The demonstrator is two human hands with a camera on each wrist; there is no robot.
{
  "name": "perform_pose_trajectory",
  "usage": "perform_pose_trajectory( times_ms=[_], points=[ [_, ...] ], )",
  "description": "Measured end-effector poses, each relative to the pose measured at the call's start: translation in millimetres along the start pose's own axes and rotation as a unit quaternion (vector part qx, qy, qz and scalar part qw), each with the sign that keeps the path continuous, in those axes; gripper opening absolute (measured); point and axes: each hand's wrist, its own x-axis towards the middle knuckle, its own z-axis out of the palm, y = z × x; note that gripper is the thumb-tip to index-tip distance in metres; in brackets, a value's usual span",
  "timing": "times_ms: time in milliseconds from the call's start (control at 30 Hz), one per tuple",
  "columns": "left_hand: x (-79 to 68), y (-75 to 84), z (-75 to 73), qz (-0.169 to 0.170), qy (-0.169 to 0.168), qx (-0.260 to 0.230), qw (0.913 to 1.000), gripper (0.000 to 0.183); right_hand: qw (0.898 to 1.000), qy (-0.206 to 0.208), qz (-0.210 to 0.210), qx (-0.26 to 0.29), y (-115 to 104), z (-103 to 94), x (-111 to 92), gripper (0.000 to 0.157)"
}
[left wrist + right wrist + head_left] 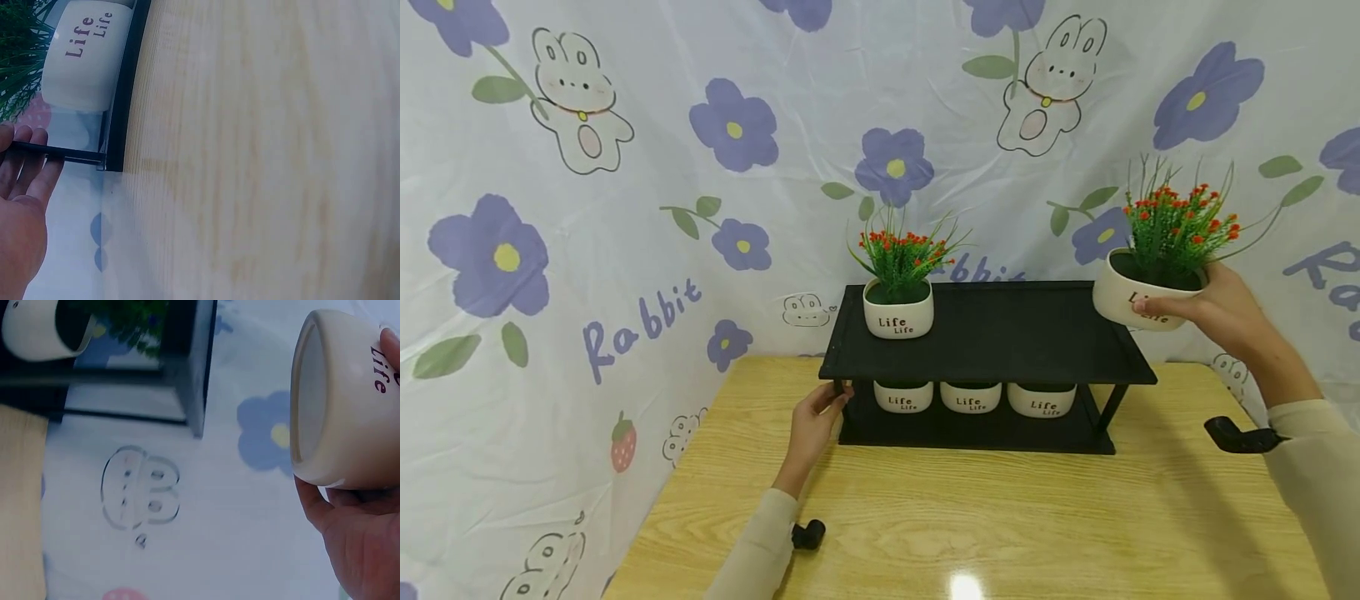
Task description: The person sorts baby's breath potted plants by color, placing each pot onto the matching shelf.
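A white flowerpot with red flowers (1142, 296) is gripped by my right hand (1232, 312), thumb on its printed front, raised at the right end of the black two-tier shelf (1000, 342). In the right wrist view the underside of this flowerpot (362, 419) shows, with fingers beneath and beside it. My left hand (812, 421) holds the shelf's front left post; in the left wrist view its fingers (47, 175) curl about the thin black post (75, 154). Another flowerpot with red flowers (898, 317) stands on the top tier at the left.
Three white flowerpots, the middle one (972, 398) among them, stand in a row on the lower tier; the upper tier hides their plants. The shelf stands on a wooden table (940, 517). A cloth with rabbits and purple flowers (733, 125) hangs behind and at the left.
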Motion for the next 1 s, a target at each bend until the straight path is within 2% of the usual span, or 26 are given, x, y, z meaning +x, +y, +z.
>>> perform_pose_trajectory(
  times_ms=[333, 467, 767, 1000],
  points=[
    [0.9, -0.8, -0.2, 0.014, -0.003, 0.003, 0.9999, 0.026, 0.999, -0.041, -0.023, -0.008, -38, 26.7, 19, 0.122],
    [0.9, -1.3, -1.1, 0.012, -0.005, 0.005, 0.9999, 0.027, 0.998, -0.057, -0.030, -0.022, -48, 39.4, 27, 0.124],
    [1.5, 1.3, -1.7, 0.004, -0.007, -0.007, 0.9999, 0.026, 0.995, -0.086, -0.043, -0.029, -55, 66.6, 46, 0.126],
    [0.8, -0.4, -2.4, 0.007, -0.007, -0.002, 0.9999, 0.027, 0.993, -0.102, -0.055, -0.023, -53, 86.7, 52, 0.120]
  ],
)
